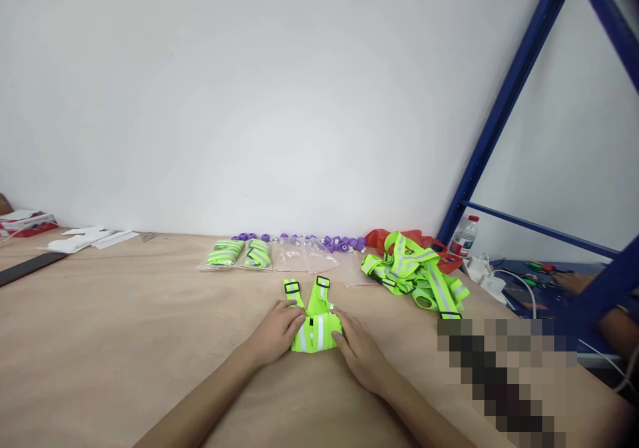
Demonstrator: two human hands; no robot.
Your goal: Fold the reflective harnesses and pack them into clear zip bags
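A folded neon-yellow reflective vest (319, 333) with silver stripes lies on the table in front of me. Two of its straps with black buckles stick out beyond the bundle, away from me. My left hand (277, 331) grips its left side, thumb and fingers resting on the fabric. On the other side, my right hand (358, 349) holds the right edge, with the thumb toward me and the fingers along the end. Parts of the fabric under the fingers are hidden.
Two packed vests in clear bags (224, 253) lie by the wall beside clear plastic bags (302, 255) and several purple rolls (344, 243). A loose heap of vests (404, 265) partly covers a red bag (379, 238). A bottle (464, 236), blue frame (504, 102) and another person's hand (574, 281) are at right.
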